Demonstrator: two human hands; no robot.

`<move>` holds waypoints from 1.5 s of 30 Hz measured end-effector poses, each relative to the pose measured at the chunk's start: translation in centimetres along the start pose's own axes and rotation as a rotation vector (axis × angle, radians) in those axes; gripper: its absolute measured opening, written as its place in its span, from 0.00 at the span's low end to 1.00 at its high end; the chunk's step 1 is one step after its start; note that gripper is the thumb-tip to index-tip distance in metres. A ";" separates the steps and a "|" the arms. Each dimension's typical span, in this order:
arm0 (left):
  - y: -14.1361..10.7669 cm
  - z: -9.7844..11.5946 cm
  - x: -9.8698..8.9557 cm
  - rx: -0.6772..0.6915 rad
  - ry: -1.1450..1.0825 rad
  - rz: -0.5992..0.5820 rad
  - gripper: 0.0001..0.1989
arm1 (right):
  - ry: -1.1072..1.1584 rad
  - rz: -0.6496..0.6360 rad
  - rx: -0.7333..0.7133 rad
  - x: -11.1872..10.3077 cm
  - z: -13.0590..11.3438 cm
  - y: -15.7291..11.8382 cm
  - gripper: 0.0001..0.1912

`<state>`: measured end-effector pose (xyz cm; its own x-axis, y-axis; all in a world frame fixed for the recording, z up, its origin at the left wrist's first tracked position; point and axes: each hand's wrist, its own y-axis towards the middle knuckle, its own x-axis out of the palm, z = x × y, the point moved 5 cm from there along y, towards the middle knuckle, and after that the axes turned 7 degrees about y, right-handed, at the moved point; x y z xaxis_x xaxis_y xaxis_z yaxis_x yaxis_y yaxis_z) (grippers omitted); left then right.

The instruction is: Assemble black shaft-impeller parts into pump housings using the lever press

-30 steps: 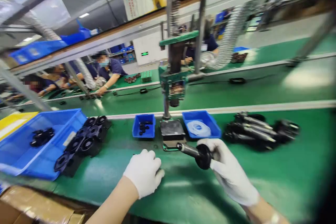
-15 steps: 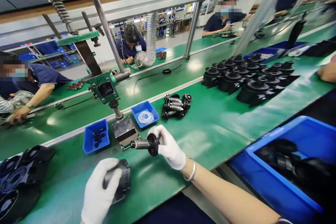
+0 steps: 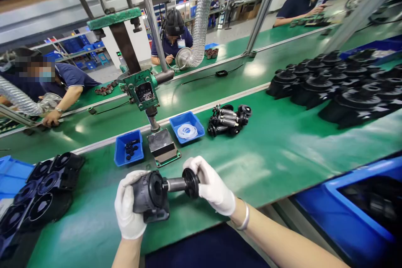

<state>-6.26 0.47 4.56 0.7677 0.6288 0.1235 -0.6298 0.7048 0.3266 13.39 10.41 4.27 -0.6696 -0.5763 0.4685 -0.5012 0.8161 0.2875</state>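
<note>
My gloved left hand is wrapped round a black plastic housing, tilted so its round opening faces right. In my gloved right hand is a shaft part with a grey metal middle and a black disc flange, gripped at the flange. The shaft's left end is at the housing's opening; how far in it sits I cannot tell. Behind my hands stands a green hand press above a metal block. Several similar shaft parts lie in a pile beyond my right hand.
One small blue bin holds small black parts; another holds white rings. Black housings stand at left and right. A large blue crate is at the lower right. Co-workers sit across the bench.
My left hand has lifted and turned the housing towards the shaft part. The shaft's end, earlier apart from the housing, is now at its opening. The camera view has shifted left.
</note>
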 end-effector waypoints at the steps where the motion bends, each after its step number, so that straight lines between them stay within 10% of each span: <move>1: 0.0 0.2 0.0 0.026 0.016 -0.010 0.10 | -0.030 -0.010 -0.005 0.0 0.3 -0.2 0.19; 12: -1.1 1.9 1.2 0.317 0.374 -0.333 0.10 | -0.584 -0.146 -0.157 2.8 -1.3 -0.1 0.16; 33: -1.5 3.3 1.9 0.545 0.358 -0.302 0.12 | -0.772 -0.232 -0.288 4.9 -2.3 0.1 0.19; 36: -0.8 2.5 2.3 0.389 0.306 -0.249 0.08 | -0.894 -0.239 -0.184 5.5 -2.9 0.5 0.18; 41: 0.1 -3.5 4.6 -0.324 0.142 -0.241 0.18 | -1.098 -0.222 0.033 6.4 -2.9 1.0 0.21; 45: 0.3 -6.6 4.8 -0.447 0.156 -0.225 0.18 | -1.231 -0.365 0.166 5.2 -0.1 0.9 0.14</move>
<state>-3.57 5.86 -0.97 0.8847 0.4629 -0.0554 -0.4662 0.8782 -0.1066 9.49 8.12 7.03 -0.4971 -0.4955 -0.7123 -0.7631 0.6404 0.0870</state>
